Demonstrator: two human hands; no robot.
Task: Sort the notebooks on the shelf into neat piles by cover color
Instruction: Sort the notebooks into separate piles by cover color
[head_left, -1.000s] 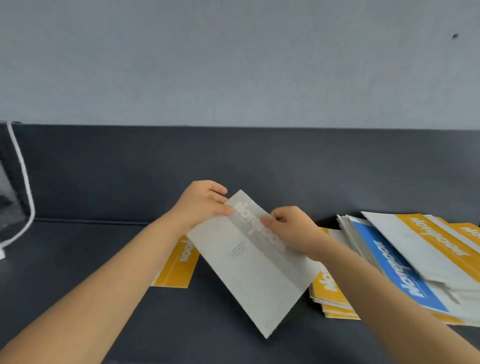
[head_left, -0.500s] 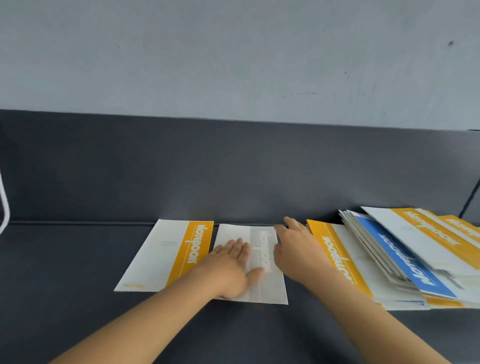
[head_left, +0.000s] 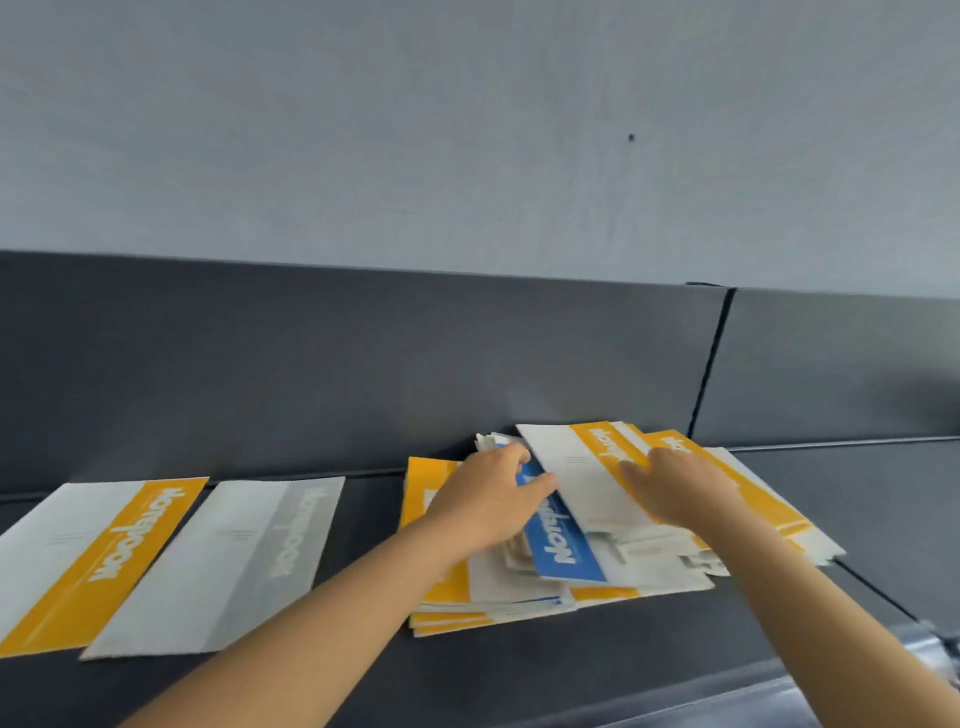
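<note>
On the dark shelf (head_left: 597, 670), a mixed pile of notebooks (head_left: 457, 608) lies right of centre. My left hand (head_left: 485, 501) rests on the pile over a blue-striped notebook (head_left: 563, 545), thumb against the edge of the top yellow-striped notebook (head_left: 582, 470). My right hand (head_left: 675, 486) lies flat on that top notebook, fingers spread. Further left, a yellow-striped notebook (head_left: 114, 556) and a grey-striped notebook (head_left: 234, 556) lie flat side by side, apart from both hands.
A dark back panel (head_left: 311, 364) rises behind the shelf, with a vertical seam (head_left: 709, 364) just behind the pile. A grey wall stands above it. A blurred metal part (head_left: 935, 644) shows at the shelf's front right edge.
Both hands let go of the grey-striped notebook, now flat next to the yellow-striped one, and moved right onto the mixed pile. The view has shifted right.
</note>
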